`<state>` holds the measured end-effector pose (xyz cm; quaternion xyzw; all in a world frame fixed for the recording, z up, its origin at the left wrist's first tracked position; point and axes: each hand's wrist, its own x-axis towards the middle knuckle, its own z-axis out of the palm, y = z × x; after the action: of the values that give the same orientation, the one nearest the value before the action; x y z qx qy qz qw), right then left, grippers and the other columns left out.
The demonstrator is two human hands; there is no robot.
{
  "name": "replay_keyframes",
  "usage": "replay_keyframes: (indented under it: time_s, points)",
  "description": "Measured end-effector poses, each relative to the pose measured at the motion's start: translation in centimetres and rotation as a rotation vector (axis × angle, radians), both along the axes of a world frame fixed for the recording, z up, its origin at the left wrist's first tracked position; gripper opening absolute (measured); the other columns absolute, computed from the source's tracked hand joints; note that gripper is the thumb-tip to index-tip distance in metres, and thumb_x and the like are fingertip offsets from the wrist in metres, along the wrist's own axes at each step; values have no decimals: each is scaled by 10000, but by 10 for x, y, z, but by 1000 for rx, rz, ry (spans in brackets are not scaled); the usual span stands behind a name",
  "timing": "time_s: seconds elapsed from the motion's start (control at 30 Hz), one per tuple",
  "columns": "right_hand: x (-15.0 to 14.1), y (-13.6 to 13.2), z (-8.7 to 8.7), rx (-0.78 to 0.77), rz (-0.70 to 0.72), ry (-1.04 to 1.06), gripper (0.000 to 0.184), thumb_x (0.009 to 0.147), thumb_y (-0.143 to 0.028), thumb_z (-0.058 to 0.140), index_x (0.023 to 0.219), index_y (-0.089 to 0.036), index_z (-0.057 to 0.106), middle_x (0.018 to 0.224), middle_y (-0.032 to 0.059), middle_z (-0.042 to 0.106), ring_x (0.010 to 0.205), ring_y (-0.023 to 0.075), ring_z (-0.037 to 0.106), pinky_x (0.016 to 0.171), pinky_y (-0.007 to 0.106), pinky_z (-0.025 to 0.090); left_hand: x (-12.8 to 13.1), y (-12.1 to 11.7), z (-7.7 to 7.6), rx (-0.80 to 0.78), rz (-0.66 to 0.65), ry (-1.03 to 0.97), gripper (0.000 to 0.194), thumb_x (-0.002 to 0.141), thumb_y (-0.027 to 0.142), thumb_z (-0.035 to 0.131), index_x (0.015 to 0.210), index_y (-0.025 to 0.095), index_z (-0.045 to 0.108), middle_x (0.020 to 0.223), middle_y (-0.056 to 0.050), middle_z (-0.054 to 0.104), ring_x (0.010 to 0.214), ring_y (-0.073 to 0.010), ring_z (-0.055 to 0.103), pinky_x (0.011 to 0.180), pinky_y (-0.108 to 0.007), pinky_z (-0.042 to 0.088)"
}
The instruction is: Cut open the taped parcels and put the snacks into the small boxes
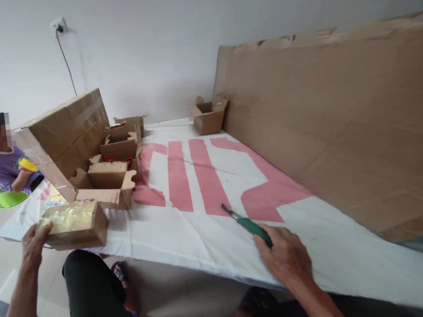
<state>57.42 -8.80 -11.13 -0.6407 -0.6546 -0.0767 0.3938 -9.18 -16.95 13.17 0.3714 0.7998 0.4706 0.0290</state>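
Observation:
My left hand (pixel 35 243) grips the near left corner of a small taped cardboard box (pixel 74 225) that lies on the white sheet (pixel 189 232) with red stripes. My right hand (pixel 284 257) rests on the sheet, closed on the green handle of a utility knife (pixel 246 222) whose blade points away to the left. The two hands are far apart, with bare sheet between them.
Several open small cartons (pixel 103 183) and a big sealed carton (pixel 65 134) stand at the left. Another open carton (pixel 208 115) sits by the wall. A large cardboard sheet (pixel 345 128) leans on the right. A person (pixel 1 159) sits at far left. My knees are below.

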Motion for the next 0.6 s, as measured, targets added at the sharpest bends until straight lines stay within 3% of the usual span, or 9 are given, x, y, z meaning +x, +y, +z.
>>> replay_keyframes:
  time_s: [0.13, 0.33, 0.47, 0.6]
  points:
    - [-1, -1, 3, -27, -22, 0, 296, 991, -361, 531, 1116, -228, 765, 964, 141, 735, 908, 365, 636, 850, 510, 522, 72, -10, -14, 6, -73, -126, 673, 635, 695, 846, 1065, 183, 768, 922, -30, 750, 857, -249, 672, 731, -328, 538]
    - [-1, -4, 7, -47, -10, 16, 305, 971, -347, 554, 1154, -221, 764, 1003, 147, 732, 944, 363, 633, 880, 511, 537, 184, -6, -36, -27, -337, -163, 607, 753, 690, 790, 1130, 217, 746, 1024, -57, 798, 981, -310, 758, 822, -381, 610]
    - [-4, -4, 9, -5, -15, 5, 327, 990, -347, 547, 1193, -192, 752, 1048, 167, 742, 993, 368, 645, 913, 512, 551, 219, -2, -47, -62, -492, -221, 624, 816, 681, 777, 1216, 205, 726, 1097, -94, 808, 915, -296, 777, 745, -383, 629]
    - [-8, -5, 12, 55, -6, 7, 321, 1001, -326, 557, 1225, -182, 737, 1086, 169, 740, 1031, 360, 643, 963, 506, 555, 222, 0, -50, -60, -602, -274, 630, 860, 665, 748, 1275, 193, 711, 1173, -135, 820, 968, -311, 795, 760, -403, 652]
